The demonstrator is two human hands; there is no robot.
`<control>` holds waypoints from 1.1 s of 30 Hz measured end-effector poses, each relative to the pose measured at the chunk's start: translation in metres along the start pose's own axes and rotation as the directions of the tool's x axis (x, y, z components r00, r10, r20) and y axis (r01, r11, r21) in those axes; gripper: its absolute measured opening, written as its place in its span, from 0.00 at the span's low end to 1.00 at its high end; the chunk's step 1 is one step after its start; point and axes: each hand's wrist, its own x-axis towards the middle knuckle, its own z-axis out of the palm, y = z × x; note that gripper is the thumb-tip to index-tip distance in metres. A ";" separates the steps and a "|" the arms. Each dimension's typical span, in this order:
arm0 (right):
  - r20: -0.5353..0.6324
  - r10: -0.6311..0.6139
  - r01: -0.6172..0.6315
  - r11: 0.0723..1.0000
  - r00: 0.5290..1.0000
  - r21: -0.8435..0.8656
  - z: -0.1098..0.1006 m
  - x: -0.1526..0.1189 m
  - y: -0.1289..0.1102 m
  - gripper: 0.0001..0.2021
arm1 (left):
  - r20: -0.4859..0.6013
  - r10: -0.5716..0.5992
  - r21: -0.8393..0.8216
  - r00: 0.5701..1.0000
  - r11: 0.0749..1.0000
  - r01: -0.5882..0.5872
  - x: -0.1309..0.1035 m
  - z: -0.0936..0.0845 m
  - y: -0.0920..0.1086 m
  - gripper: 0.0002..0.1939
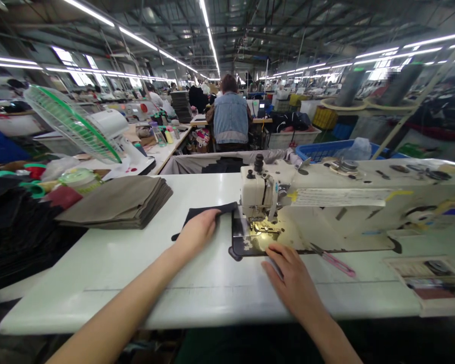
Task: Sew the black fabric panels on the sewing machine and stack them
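A dark fabric piece lies on the pale table left of the sewing machine, its right end reaching the machine head. My left hand is closed on its near edge, fingertips at the cloth. On the front edge of the lit machine bed rests my right hand, fingers apart and nothing held. Pink-handled scissors lie just right of that hand, blades pointing at the bed.
A stack of grey-brown fabric and a dark cloth pile are at the left, with a fan behind. A parts tray sits right. Beyond the table are a blue basket and a seated person.
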 end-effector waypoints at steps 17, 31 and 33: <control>0.029 -0.060 0.058 0.997 0.998 0.056 0.001 0.038 -0.056 0.15 | 0.310 0.368 0.031 0.877 0.918 -0.396 -0.057 -0.008 0.018 0.24; 0.181 -0.109 0.107 0.994 0.977 0.025 0.012 0.026 -0.006 0.17 | 0.336 0.357 -0.026 0.872 0.929 -0.370 -0.036 0.031 0.041 0.27; 0.175 -0.117 0.111 0.993 0.978 0.044 0.011 0.034 -0.003 0.16 | 0.349 0.341 -0.028 0.873 0.935 -0.354 -0.030 0.035 0.041 0.27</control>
